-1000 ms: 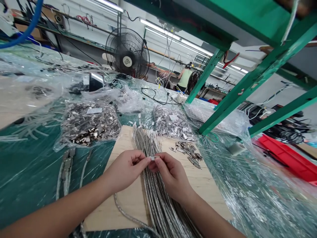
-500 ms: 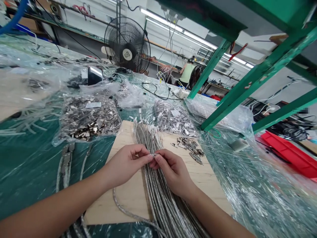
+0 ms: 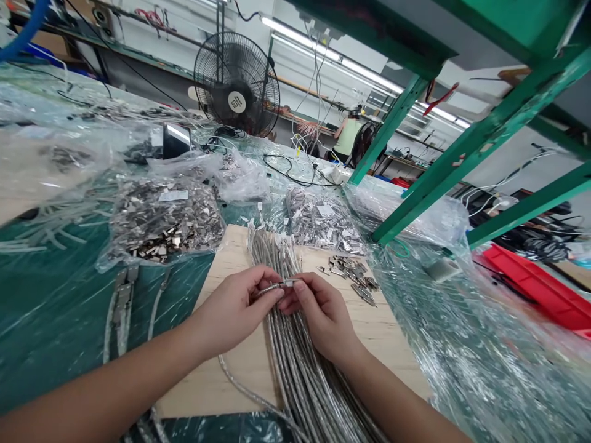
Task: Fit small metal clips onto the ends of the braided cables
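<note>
My left hand (image 3: 240,304) pinches a grey braided cable near its end, and a loop of that cable (image 3: 249,392) hangs below onto the wooden board (image 3: 240,375). At the cable's tip, my right hand (image 3: 323,311) closes thumb and fingers on a small pale end piece (image 3: 289,282). Both hands are close together above a thick bundle of similar cables (image 3: 300,369). Small metal connector parts (image 3: 353,274) lie loose on the board, right of the bundle. Finished-looking cables with metal connectors (image 3: 124,298) rest left of the board.
Behind the board sit two plastic bags of metal parts (image 3: 166,218) (image 3: 325,221). Green metal posts (image 3: 434,163) rise at the right, near a red bin (image 3: 535,292). A black fan (image 3: 237,83) stands at the back, and a person (image 3: 347,136) is in the distance.
The cable end between my hands has turned into view, showing more of its braid and tip. My left fingers have shifted slightly, and the hanging loop has moved a little right.
</note>
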{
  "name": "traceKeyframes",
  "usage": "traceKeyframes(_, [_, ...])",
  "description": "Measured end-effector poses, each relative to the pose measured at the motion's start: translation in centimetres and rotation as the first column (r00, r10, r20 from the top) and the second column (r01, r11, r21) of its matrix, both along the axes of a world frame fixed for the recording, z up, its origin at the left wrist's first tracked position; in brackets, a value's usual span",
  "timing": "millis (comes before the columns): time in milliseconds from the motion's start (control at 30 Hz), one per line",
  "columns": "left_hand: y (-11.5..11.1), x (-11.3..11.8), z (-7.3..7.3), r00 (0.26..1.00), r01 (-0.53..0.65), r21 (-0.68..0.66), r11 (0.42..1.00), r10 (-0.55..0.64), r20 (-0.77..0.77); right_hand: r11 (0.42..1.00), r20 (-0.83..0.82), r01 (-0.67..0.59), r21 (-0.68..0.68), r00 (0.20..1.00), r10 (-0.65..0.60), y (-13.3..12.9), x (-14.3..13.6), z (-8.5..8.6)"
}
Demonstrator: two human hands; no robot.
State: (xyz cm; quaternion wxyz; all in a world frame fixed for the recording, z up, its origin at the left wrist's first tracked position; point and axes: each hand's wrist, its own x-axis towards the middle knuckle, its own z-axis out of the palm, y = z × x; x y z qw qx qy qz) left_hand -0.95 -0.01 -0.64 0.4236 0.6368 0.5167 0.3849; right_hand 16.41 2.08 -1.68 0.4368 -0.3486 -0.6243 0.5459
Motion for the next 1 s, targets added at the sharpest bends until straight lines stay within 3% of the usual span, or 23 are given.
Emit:
traceKeyframes(200, [0.11,-0.24,0.40,0.996,-0.016,-0.010,1.000,0.015,-0.089,1.000,0.004,0.006,-0.018,1.000,-0.006,0.02,-0.01,0.17])
traceKeyframes(467, [-0.04,-0.06,0.73,0.999,-0.035,-0.153,0.988,0.036,0.005,1.000,0.032,-0.008,-0.009,0.999,0.008,-0.06,0.07,0.39])
traceKeyframes(700, [-0.25,-0.20,0.64,0.994,-0.001,-0.026,1.000,-0.002,-0.107,1.000,0.042,-0.020,-0.009,0.999,0.020,0.03,0.33,0.39])
traceKeyframes(1000, [-0.15,-0.13,0.04,0.999,0.046,-0.046,0.998,-0.047,-0.026,0.993,0.064,-0.119,-0.012,0.991,0.120,0.64,0.82,0.59])
